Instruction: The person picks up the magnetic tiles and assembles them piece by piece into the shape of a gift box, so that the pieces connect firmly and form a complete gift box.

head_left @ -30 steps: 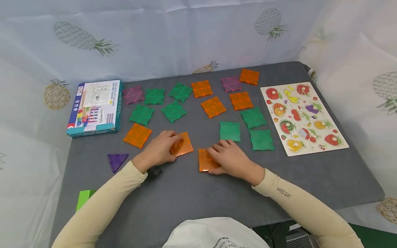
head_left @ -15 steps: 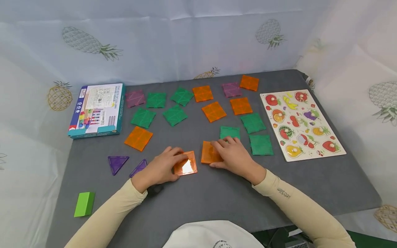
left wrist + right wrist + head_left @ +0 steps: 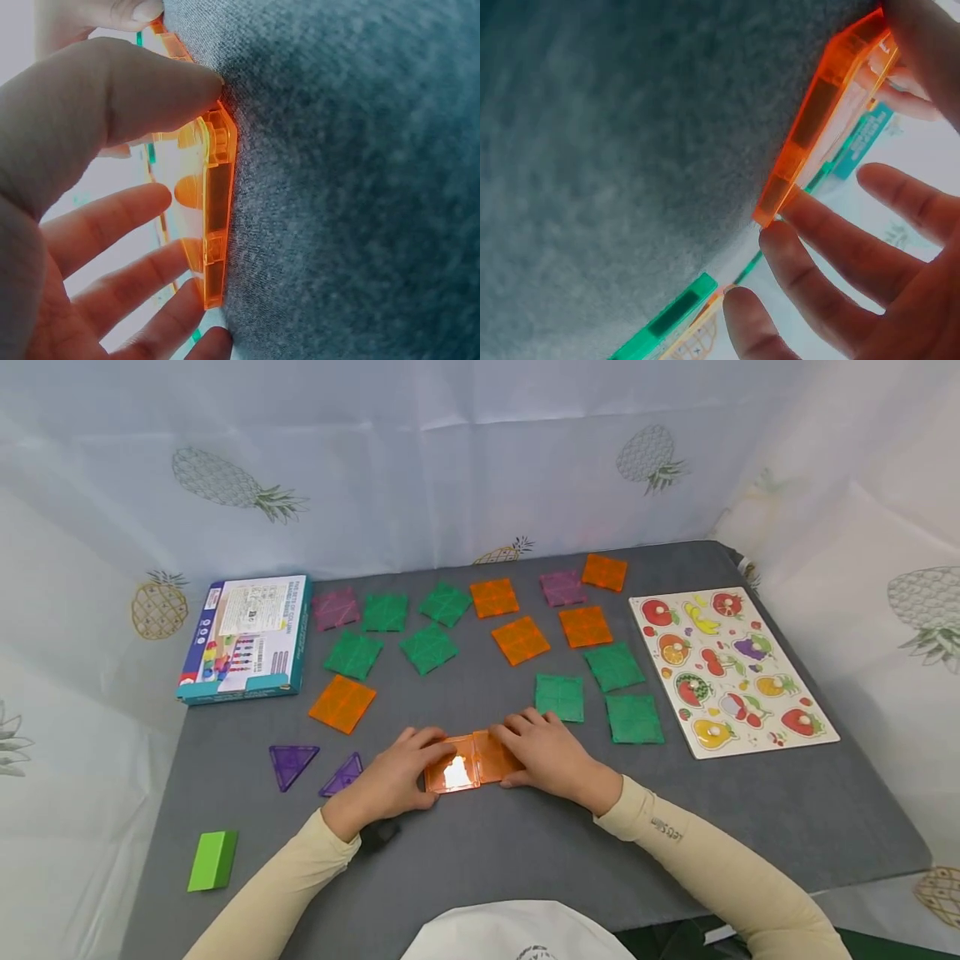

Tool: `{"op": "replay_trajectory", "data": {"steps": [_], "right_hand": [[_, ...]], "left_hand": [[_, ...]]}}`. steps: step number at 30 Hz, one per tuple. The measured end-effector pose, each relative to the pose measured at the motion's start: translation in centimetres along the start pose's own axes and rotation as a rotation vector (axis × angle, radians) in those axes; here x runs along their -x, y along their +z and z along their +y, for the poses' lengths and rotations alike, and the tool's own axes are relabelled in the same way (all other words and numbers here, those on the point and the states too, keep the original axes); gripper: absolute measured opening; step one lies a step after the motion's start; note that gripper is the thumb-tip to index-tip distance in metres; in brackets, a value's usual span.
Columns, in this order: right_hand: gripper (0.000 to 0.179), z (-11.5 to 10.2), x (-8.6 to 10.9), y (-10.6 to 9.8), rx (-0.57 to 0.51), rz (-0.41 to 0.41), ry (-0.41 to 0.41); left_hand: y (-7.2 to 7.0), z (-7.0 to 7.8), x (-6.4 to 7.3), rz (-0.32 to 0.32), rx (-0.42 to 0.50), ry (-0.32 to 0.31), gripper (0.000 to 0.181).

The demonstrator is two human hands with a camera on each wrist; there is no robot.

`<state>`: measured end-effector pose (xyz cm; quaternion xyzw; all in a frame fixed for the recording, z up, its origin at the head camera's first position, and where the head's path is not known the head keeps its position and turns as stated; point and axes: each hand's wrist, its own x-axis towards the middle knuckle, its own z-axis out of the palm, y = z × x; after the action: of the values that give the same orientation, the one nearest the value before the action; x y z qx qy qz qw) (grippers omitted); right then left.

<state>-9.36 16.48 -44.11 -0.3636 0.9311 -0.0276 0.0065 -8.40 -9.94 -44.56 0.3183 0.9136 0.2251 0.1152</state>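
Observation:
Two clear orange square magnetic tiles lie flat on the table, edges touching in the head view. My left hand (image 3: 390, 781) grips the left orange tile (image 3: 452, 768) (image 3: 217, 210), thumb at its near edge and fingers towards the far side. My right hand (image 3: 557, 760) holds the right orange tile (image 3: 495, 757) (image 3: 806, 124) in a similar way, covering part of it. Beside the left wrist lies a purple triangle tile (image 3: 342, 776); another purple triangle (image 3: 292, 765) is further left. A green square tile (image 3: 559, 697) lies just beyond the right hand.
Several green, orange and magenta square tiles (image 3: 428, 648) are spread across the table's back half. A boxed toy set (image 3: 247, 631) stands at back left, a fruit puzzle board (image 3: 731, 668) at right. A bright green block (image 3: 212, 860) is at front left.
My left hand has drawn its orange tile nearer to me, then to the right hand's tile. The gap between both tiles has closed. The second purple triangle has come into sight.

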Motion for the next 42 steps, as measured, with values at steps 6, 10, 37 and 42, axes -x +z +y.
{"op": "replay_trajectory", "data": {"steps": [6, 10, 37, 42], "right_hand": [[0.072, -0.1, 0.3, 0.1, -0.034, -0.006, 0.018], [0.071, 0.0, 0.3, 0.2, -0.049, -0.004, 0.022], [0.074, 6.1, 0.7, -2.6, -0.174, -0.127, 0.300], [0.082, 7.6, 1.0, -2.5, -0.277, -0.239, 0.381]], "left_hand": [[0.3, 0.0, 0.2, 0.011, 0.010, -0.015, 0.062], [0.2, 0.1, 0.1, 0.012, 0.005, -0.015, 0.061], [-2.9, -2.3, -2.4, 0.102, 0.000, -0.096, 0.064], [-4.6, -5.1, -6.3, 0.093, -0.016, -0.282, 0.083]]}}
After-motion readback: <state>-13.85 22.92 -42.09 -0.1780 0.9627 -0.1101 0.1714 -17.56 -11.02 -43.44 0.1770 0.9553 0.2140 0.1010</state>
